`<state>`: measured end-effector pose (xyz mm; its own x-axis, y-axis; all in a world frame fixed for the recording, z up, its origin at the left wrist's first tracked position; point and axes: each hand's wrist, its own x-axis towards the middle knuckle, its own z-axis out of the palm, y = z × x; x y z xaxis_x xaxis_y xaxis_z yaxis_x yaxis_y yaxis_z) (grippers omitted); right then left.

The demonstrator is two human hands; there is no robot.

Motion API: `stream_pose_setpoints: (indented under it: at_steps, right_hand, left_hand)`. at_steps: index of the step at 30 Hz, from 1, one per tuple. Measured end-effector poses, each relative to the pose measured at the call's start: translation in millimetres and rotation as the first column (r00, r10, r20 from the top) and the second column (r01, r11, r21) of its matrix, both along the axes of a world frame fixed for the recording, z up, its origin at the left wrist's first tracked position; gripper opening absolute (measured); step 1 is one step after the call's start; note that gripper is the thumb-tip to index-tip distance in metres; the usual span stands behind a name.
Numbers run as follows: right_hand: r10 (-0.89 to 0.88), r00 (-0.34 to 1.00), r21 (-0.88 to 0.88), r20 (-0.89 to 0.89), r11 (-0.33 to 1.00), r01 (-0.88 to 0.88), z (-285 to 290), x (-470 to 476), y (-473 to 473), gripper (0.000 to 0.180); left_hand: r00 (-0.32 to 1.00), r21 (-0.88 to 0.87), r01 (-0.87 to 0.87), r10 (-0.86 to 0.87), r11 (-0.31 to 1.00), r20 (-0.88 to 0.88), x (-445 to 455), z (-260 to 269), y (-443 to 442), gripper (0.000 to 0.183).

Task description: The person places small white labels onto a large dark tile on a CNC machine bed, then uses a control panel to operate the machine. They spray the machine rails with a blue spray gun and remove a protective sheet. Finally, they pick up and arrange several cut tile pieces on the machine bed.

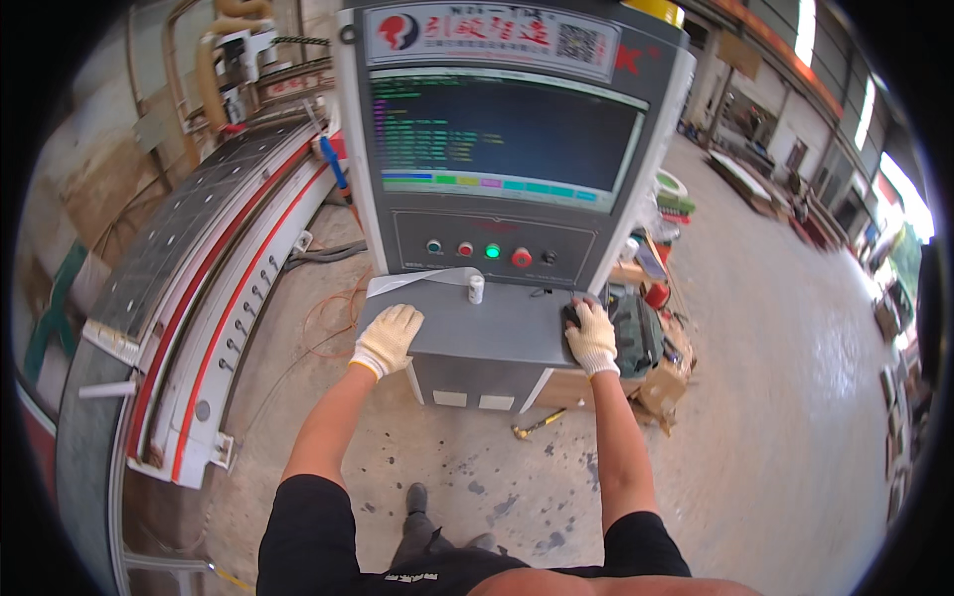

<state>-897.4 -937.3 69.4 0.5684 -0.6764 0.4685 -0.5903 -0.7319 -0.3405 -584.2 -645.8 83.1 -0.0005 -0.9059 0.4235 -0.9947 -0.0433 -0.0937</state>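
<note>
Before me stands a grey machine control cabinet with a lit screen (507, 138) and a row of buttons, one glowing green (493, 252). My left hand (389, 335), in a cream knitted glove, rests flat on the left end of the cabinet's shelf (484, 328), holding nothing. At the shelf's right end, my right hand (593, 334), gloved too with bare fingertips showing, lies over a black computer mouse (572, 316). Between my hands, near the panel, a small white cylindrical container (476, 289) stands upright beside a translucent sheet (425, 279).
A long CNC machine bed (216, 313) with red stripes runs along the left. Hoses and cables lie on the floor by it. A claw hammer (539, 425) lies below the shelf. Right of the cabinet are a green bag (633, 335) and a cardboard box (663, 387).
</note>
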Motion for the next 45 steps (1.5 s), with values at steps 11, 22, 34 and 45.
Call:
stream_pose_setpoints:
  at_steps: [11, 22, 34, 45]
  right_hand:
    - [0.043, 0.997, 0.004, -0.062, 0.999, -0.043, 7.1, 9.4, 9.9, 0.04]
    - [0.044, 0.998, -0.022, -0.053, 0.999, -0.046, 3.4, 10.1, 10.8, 0.042]
    - [0.049, 0.997, -0.023, -0.067, 0.998, -0.051, 6.1, 9.0, 12.0, 0.039]
    - [0.047, 0.998, 0.012, -0.052, 0.999, -0.046, 6.3, 9.1, 12.6, 0.046]
  left_hand:
    - [0.974, -0.088, -0.225, 0.22, 0.971, -0.056, -6.9, -12.5, 13.2, 0.071]
    - [0.97, -0.076, -0.241, 0.237, 0.968, -0.06, -6.6, -13.3, 14.1, 0.072]
    - [0.974, -0.112, -0.224, 0.219, 0.968, -0.06, -5.4, -14.7, 13.5, 0.069]
    - [0.968, -0.087, -0.251, 0.249, 0.964, -0.031, -0.4, -19.9, 13.1, 0.073]
